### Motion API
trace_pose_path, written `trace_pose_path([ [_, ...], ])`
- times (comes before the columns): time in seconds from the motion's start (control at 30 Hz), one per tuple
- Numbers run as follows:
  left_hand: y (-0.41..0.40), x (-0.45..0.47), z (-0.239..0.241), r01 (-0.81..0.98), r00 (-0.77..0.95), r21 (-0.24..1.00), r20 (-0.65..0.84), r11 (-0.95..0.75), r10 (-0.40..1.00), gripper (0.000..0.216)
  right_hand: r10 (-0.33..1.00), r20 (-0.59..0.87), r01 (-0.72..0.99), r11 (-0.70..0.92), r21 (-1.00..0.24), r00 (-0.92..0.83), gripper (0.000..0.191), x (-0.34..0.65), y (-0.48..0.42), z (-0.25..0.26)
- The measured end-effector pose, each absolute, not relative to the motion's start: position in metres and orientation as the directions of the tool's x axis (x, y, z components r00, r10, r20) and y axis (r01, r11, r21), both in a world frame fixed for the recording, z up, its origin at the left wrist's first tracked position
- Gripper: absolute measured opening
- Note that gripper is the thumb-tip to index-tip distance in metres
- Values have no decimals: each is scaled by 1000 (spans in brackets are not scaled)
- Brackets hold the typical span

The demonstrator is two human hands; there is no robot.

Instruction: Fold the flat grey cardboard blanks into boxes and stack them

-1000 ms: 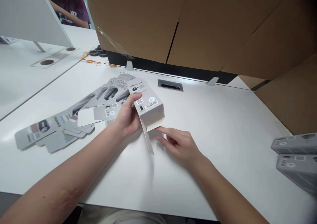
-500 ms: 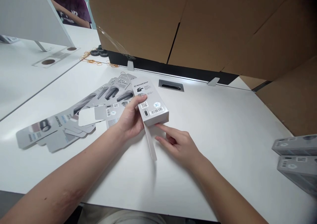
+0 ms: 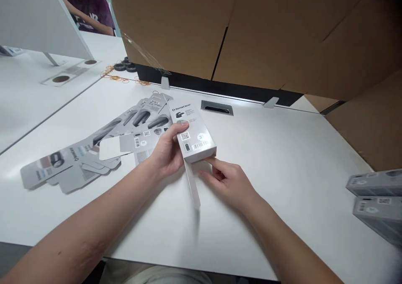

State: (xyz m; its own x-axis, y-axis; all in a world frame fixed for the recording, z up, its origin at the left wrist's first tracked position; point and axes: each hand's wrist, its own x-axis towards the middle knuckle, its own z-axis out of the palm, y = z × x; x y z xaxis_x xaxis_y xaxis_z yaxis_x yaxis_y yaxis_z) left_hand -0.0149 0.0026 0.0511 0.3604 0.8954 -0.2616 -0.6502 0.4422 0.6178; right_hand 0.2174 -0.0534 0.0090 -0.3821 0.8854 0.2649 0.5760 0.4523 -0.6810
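Observation:
My left hand point(image 3: 170, 148) is closed around a grey SilverCrest carton point(image 3: 195, 127), thumb on its printed top face. The carton is tilted, with its near end toward me. From that end a long narrow flap point(image 3: 192, 184) hangs down at the left. My right hand point(image 3: 230, 181) is at the near right corner, its index fingertip touching the lower edge of the carton. The right thumb is held apart below the index finger, and the other fingers are curled under. The underside and inside of the carton are hidden.
Flattened cartons point(image 3: 109, 137) lie fanned out on the white table point(image 3: 282, 183) at the left. Two folded cartons point(image 3: 377, 211) stand at the right edge. A cardboard partition point(image 3: 251, 33) closes off the back, with a cable port point(image 3: 217, 108) before it. Across the table sits a person point(image 3: 91, 12).
The carton has moved slightly right and toward me, with the flap swinging along. My right hand has shifted a little right, its index finger still at the lower edge.

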Motion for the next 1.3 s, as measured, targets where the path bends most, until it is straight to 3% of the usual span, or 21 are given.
trace_pose_path([
  [0.13, 7, -19, 52, -685, 287, 640, -203, 348, 936, 46, 801, 505, 441, 599, -668, -322, 20, 217, -53, 5],
  [0.23, 10, -22, 52, -710, 209, 653, -163, 264, 964, 35, 840, 517, 412, 535, -737, -165, 8, 215, -53, 5],
  [0.33, 11, -22, 52, -693, 243, 663, -155, 283, 958, 40, 898, 439, 362, 423, -831, -41, 35, 214, -54, 5],
  [0.43, 9, -20, 50, -634, 328, 695, -155, 339, 932, 52, 915, 399, 358, 394, -847, -64, 53, 213, -55, 5],
  [0.6, 5, -15, 42, -541, 363, 749, -202, 382, 910, 48, 860, 508, 441, 475, -761, -49, 44, 214, -54, 4],
  [0.7, 3, -12, 38, -478, 366, 785, -230, 394, 902, 56, 809, 580, 462, 552, -694, -96, 43, 215, -51, 2],
  [0.87, 4, -12, 38, -432, 296, 836, -224, 339, 929, 73, 785, 594, 458, 600, -656, -176, 50, 217, -46, -1],
  [1.07, 6, -13, 41, -365, 285, 878, -211, 310, 935, 74, 750, 635, 432, 643, -633, -186, 60, 218, -46, -5],
  [1.3, 7, -14, 42, -517, 305, 792, -185, 325, 934, 58, 706, 669, 375, 699, -609, -230, 52, 220, -48, -2],
])
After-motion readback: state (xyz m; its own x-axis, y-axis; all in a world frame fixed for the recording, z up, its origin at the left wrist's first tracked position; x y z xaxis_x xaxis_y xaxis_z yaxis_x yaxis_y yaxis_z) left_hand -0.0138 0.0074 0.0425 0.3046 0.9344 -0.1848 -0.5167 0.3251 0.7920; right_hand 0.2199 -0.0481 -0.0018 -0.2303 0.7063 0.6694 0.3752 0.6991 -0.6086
